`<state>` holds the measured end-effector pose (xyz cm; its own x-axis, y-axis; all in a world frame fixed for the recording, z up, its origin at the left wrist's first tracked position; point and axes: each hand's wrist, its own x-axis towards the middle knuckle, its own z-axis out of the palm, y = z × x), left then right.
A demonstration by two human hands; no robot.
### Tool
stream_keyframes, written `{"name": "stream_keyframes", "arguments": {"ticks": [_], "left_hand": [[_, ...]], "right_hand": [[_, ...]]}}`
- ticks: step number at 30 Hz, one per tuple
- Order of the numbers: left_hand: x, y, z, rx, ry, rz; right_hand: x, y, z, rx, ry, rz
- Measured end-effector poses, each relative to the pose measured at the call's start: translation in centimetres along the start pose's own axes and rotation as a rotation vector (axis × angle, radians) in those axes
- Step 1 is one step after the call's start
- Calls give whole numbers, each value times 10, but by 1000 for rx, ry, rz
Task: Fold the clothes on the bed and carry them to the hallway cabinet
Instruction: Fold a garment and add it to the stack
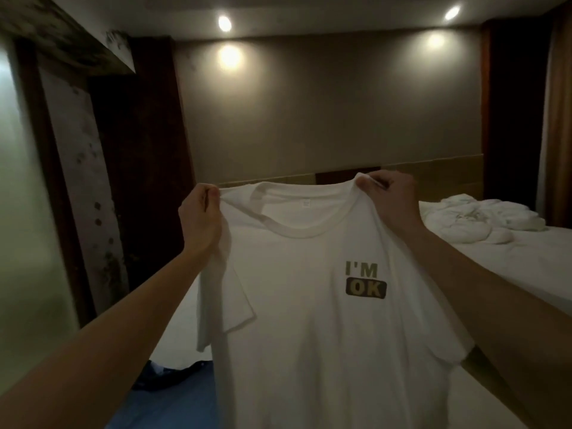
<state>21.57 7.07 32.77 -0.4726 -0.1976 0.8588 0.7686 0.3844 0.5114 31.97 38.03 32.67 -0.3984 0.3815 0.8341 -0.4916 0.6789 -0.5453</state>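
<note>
A white T-shirt point(309, 305) with a small "I'M OK" print hangs upright in front of me, its front facing me. My left hand point(199, 218) pinches its left shoulder seam. My right hand point(388, 196) pinches the right shoulder beside the collar. Both arms are stretched forward, holding the shirt above the bed point(510, 261). The shirt's lower part hides the bed surface behind it.
A crumpled white bundle of fabric point(483, 221) lies on the bed at the right. Dark blue clothing point(173, 385) lies at the lower left of the bed. A dark wooden door frame point(62, 181) stands at the left, and curtains point(557, 119) hang at the far right.
</note>
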Motion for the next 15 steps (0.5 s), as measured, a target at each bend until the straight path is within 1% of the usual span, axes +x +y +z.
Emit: {"name": "stream_keyframes", "arguments": {"ticks": [5, 11, 15], "left_hand": [[-10, -58, 33, 72, -100, -83], [-17, -144, 78, 159, -236, -88], [-20, -217, 115, 279, -373, -179]], "right_hand": [[0, 54, 34, -109, -71, 30], [7, 123, 92, -156, -122, 72], [13, 178, 141, -179, -183, 141]]}}
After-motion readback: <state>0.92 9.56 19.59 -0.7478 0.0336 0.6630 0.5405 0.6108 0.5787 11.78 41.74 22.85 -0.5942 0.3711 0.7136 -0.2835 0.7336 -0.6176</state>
